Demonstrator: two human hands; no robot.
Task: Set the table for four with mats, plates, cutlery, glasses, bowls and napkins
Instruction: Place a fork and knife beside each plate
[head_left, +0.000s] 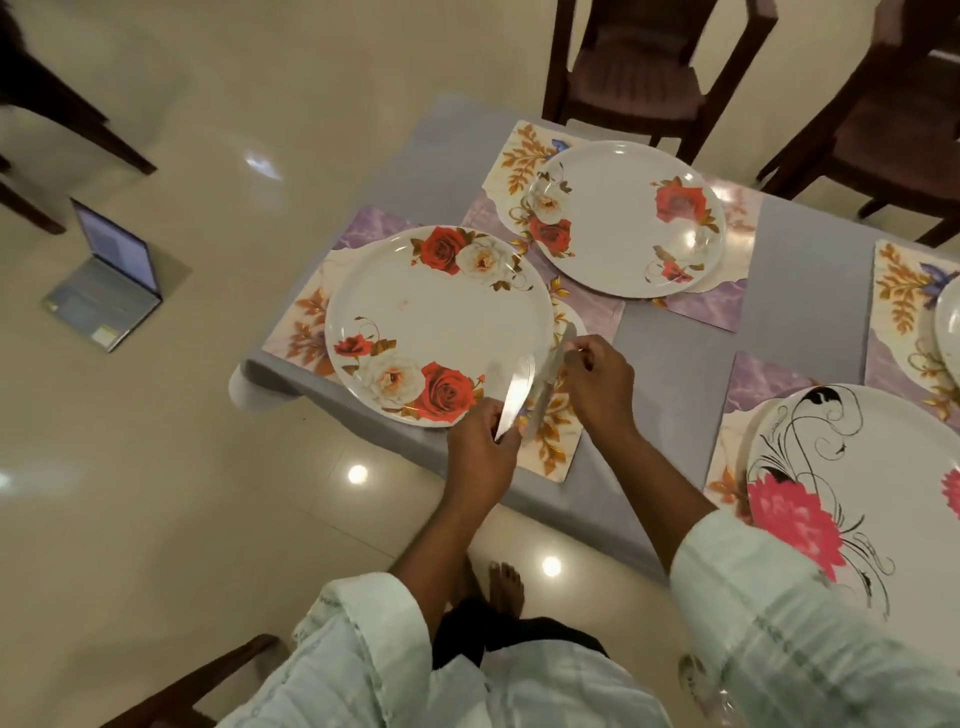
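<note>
A rose-patterned plate (439, 319) lies on a floral mat (556, 441) at the table's near left corner. My left hand (480, 447) grips the lower end of a blurred silver piece of cutlery (514, 397) at the plate's right rim. My right hand (597, 384) pinches a table knife (553, 374) that lies slanted over the mat just right of the plate. A second rose plate (628, 218) sits on its mat (722, 306) farther back. A plate with a pink flower (852, 483) lies at the right. A fourth plate (950, 322) shows only its edge.
The table has a grey cloth (675, 364). Dark wooden chairs (639, 67) stand at the far side and at the right (883, 119). An open laptop (111, 275) sits on the tiled floor at the left. My bare feet (504, 577) stand beside the table edge.
</note>
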